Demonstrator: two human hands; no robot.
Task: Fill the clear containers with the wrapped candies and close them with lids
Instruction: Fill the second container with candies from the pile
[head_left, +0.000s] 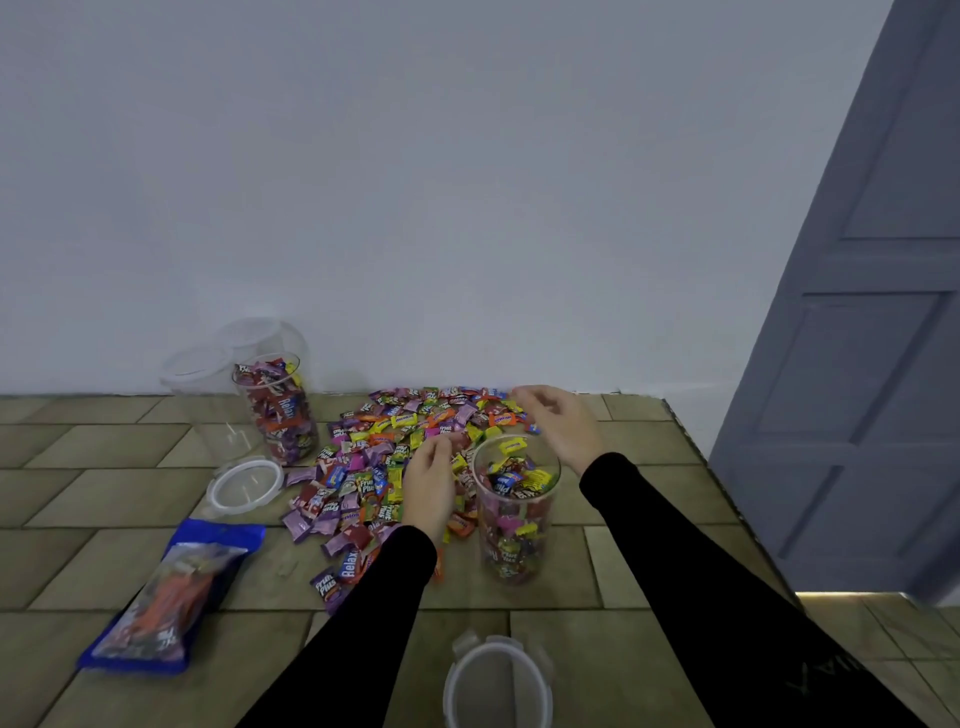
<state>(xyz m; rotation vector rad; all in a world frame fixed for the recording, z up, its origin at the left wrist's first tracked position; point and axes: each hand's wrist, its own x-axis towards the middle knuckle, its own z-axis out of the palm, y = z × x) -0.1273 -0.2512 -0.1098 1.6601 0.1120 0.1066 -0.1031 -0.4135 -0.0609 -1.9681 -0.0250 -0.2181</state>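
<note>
Head view, surface: tiled floor (623, 566) meeting a pale wall.
Candies: wrapped candies (395, 457) heaped at centre.
Near container: open container (514, 514), mostly filled, right of the heap.
Far containers: full container (278, 410) at left wall, empty ones behind.
Lids: white lid (244, 486); grey lid (496, 686).
Left hand (428, 480): fingers pinched on candies in the heap.
Right hand (558, 421): loosely curled above the heap; contents cannot be told.

Candy pile (395, 457) on floor under left hand (428, 486), reaching behind to right hand (558, 426). Open container (514, 514) between hands, candies inside. Filled container (278, 408) and loose lid (244, 486) far left; bag (161, 597) left, nearer; another lid (496, 686) nearest, below hands.
</note>
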